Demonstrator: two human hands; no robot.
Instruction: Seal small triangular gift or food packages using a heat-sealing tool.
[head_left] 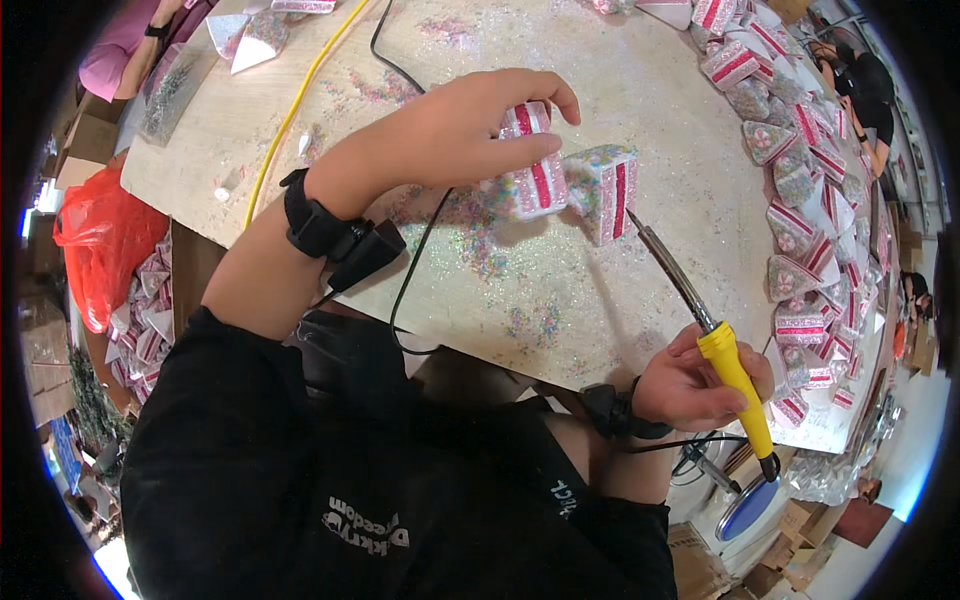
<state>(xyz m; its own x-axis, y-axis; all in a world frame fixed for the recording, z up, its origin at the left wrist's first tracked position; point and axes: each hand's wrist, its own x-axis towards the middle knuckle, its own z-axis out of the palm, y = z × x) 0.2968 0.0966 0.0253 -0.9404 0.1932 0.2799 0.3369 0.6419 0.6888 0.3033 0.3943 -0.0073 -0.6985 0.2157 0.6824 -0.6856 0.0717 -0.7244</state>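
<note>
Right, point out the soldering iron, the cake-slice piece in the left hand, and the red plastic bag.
Soldering iron [716, 340]: head view, front of its yellow handle.
Cake-slice piece [541, 184]: head view, its red stripe.
Red plastic bag [92, 240]: head view, its crumpled side.

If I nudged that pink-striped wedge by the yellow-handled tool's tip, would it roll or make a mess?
The wedge would probably slide or tip rather than roll, given its flat, straight-edged striped face. It might shed bits, since loose glitter lies scattered over the table nearby. It may be fairly stiff: its edges look straight.
</note>
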